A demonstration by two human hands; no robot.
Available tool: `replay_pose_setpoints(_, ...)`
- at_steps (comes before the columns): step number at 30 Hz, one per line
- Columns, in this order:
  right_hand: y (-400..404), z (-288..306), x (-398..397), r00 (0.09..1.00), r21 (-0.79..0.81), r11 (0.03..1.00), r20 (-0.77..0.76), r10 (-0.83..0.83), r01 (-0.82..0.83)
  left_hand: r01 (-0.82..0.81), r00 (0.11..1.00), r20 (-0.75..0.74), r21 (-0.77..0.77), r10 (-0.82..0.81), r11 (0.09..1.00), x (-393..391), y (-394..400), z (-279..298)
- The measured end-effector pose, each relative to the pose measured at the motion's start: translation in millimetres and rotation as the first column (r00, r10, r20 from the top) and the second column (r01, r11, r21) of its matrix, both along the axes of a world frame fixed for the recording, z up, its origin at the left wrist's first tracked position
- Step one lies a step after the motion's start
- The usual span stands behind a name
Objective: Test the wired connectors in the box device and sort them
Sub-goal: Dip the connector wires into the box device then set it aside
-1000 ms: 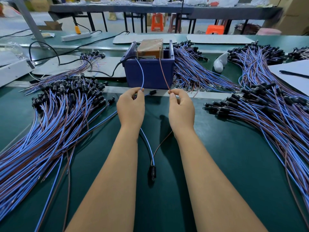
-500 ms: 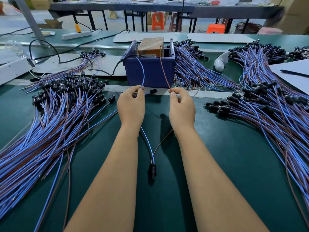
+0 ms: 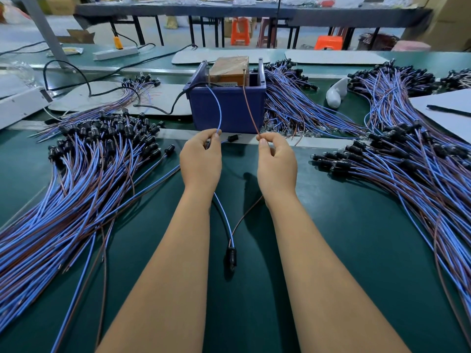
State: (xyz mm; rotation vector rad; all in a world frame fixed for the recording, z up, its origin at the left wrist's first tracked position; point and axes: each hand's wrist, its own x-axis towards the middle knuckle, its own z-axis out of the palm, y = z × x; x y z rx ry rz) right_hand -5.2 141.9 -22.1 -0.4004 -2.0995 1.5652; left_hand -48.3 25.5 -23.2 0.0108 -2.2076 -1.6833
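Left hand [image 3: 201, 159] pinches the thin blue wire [image 3: 216, 110]; right hand [image 3: 276, 161] pinches the brown wire [image 3: 249, 110]. Beyond both grips the wires enter the blue plastic box [image 3: 228, 108]; behind the wrists, their black cylindrical connector [image 3: 231, 257] hangs.

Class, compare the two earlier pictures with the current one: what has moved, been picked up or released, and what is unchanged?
Nothing visibly changed. The left hand still pinches the blue wire and the right hand the brown wire, both running up into the blue box device. The black connector still lies between the forearms, and the bundles stay put.
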Motion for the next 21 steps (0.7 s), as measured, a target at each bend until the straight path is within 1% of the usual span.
replay_pose_setpoints(7, 0, 1, 0, 1.000, 0.001, 1.000, 0.001, -0.004, 0.004, 0.022, 1.000, 0.006, -0.004, -0.022, 1.000, 3, 1, 1)
replay_pose_setpoints(11, 0, 0, 0, 1.000, -0.001, 1.000, 0.004, 0.000, 0.000, 0.065, 0.997, -0.050, 0.036, -0.063, 0.997, 7, 1, 7)
replay_pose_setpoints(15, 0, 0, 0, 1.000, 0.000, 1.000, 0.002, -0.001, 0.001, 0.015, 0.997, -0.081, 0.095, -0.007, 0.995, 6, -7, 9)
replay_pose_setpoints(21, 0, -1, -1, 1.000, -0.002, 1.000, 0.000, -0.006, 0.006, -0.111, 0.992, -0.055, 0.100, 0.117, 0.989, 0, -16, 9)
